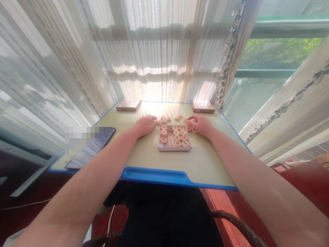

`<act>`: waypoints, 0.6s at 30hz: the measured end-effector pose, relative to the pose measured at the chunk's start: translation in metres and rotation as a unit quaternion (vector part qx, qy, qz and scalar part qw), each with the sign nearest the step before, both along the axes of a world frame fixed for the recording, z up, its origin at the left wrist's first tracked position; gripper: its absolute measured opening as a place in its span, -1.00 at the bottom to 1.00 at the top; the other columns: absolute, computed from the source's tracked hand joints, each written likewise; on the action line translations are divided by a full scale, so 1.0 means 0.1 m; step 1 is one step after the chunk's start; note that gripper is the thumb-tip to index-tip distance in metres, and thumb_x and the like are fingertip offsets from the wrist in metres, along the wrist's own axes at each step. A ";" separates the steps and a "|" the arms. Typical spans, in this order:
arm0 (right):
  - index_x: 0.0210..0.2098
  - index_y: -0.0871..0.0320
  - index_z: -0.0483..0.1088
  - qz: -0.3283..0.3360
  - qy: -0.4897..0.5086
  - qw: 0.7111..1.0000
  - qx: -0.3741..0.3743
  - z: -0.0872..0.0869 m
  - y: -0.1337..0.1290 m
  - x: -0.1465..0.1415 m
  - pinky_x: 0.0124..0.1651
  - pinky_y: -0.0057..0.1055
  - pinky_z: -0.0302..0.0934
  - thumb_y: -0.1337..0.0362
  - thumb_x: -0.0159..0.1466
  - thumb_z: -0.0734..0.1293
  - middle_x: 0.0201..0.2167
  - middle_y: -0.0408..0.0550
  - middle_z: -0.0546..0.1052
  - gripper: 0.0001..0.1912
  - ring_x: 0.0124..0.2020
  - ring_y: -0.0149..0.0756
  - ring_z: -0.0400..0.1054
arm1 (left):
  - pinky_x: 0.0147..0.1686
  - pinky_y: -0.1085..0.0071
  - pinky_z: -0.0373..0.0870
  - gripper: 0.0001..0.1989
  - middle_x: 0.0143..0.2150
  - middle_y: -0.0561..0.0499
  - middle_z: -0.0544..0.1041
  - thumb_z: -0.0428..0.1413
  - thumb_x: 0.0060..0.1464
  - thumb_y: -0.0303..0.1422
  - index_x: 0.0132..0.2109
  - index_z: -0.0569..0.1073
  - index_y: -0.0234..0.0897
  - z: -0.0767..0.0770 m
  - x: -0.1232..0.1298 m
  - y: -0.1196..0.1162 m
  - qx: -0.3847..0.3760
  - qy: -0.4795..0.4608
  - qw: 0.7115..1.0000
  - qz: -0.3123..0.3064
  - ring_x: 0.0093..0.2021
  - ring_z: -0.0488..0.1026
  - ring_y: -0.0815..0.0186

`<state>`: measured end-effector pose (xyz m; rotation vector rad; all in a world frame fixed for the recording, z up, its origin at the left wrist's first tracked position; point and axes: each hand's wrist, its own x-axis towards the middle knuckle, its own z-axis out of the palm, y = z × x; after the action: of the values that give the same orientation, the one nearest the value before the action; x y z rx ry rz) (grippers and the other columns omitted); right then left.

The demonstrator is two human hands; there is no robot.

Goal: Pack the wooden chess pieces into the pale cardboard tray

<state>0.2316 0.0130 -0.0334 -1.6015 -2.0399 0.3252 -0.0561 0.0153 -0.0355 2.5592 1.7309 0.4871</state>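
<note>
A shallow open box sits mid-table with round wooden Chinese chess pieces in it. Three red-marked pieces line its left side, and several black-marked ones fill two columns on the right. My left hand rests on the table left of the box, its fingers loosely extended beside a loose group of pieces. Beyond the box's right corner, my right hand has its fingertips closed on a chess piece. More pieces lie under and beside that hand, partly hidden.
Two flat boxes stand at the table's far corners. A dark tablet-like device lies at the left edge. The pale table has a blue rim and a blue front tray. Sheer curtains hang behind.
</note>
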 end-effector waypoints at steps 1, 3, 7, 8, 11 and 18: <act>-0.06 0.20 0.46 0.003 0.002 1.000 0.006 -0.01 0.01 0.00 -0.20 -0.40 0.20 0.11 0.19 0.26 -0.38 -0.04 0.57 -0.59 -0.36 -0.29 0.39 | 0.12 0.29 0.28 -0.59 0.07 -0.14 0.47 -0.07 0.13 -0.33 0.07 0.42 -0.35 0.01 0.01 -0.01 0.000 0.001 1.000 -0.001 0.09 0.38 0.16; -0.01 0.18 0.44 0.024 -0.005 1.000 0.015 -0.02 0.03 0.00 -0.11 -0.38 0.19 0.13 0.20 0.26 -0.21 0.01 0.57 -0.58 -0.25 -0.27 0.39 | 0.12 0.29 0.27 -0.61 0.07 -0.13 0.47 -0.07 0.13 -0.35 0.06 0.43 -0.34 0.02 0.02 -0.02 -0.001 0.008 1.000 -0.002 0.09 0.38 0.17; -0.12 0.13 0.52 0.041 -0.035 0.998 0.018 -0.03 0.05 0.01 -0.13 -0.36 0.18 0.12 0.20 0.25 -0.33 -0.02 0.57 -0.64 -0.24 -0.22 0.38 | 0.14 0.31 0.25 -0.62 0.07 -0.14 0.46 -0.09 0.15 -0.36 0.05 0.43 -0.36 0.03 0.04 -0.04 -0.001 0.021 1.000 -0.005 0.10 0.37 0.19; -0.14 0.13 0.53 0.033 -0.031 0.999 0.014 -0.02 0.04 0.01 -0.19 -0.37 0.19 0.11 0.19 0.25 -0.40 -0.04 0.56 -0.64 -0.31 -0.24 0.38 | 0.14 0.32 0.25 -0.61 0.07 -0.15 0.46 -0.09 0.15 -0.36 0.06 0.43 -0.37 0.03 0.04 -0.04 -0.001 0.020 1.000 -0.005 0.10 0.37 0.19; -0.18 0.15 0.53 0.011 -0.006 1.000 0.000 -0.02 0.03 0.02 -0.35 -0.41 0.17 0.10 0.17 0.26 -0.57 -0.10 0.50 -0.64 -0.51 -0.32 0.32 | 0.12 0.31 0.26 -0.61 0.07 -0.15 0.46 -0.07 0.15 -0.36 0.07 0.42 -0.36 0.04 0.03 -0.04 -0.003 0.013 1.000 0.001 0.09 0.38 0.18; -0.19 0.14 0.53 0.020 -0.038 0.998 0.049 -0.05 0.05 0.01 -0.22 -0.40 0.19 0.19 0.17 0.25 -0.38 -0.04 0.56 -0.69 -0.33 -0.27 0.38 | 0.07 0.31 0.30 -0.67 -0.02 -0.07 0.53 -0.04 0.13 -0.35 -0.02 0.49 -0.30 0.03 0.07 -0.05 0.028 -0.052 0.998 -0.012 0.00 0.43 0.20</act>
<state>0.2324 0.0181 -0.0385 -1.5365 -2.1132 0.1785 -0.0489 0.0103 -0.0322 2.5378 1.6752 0.6644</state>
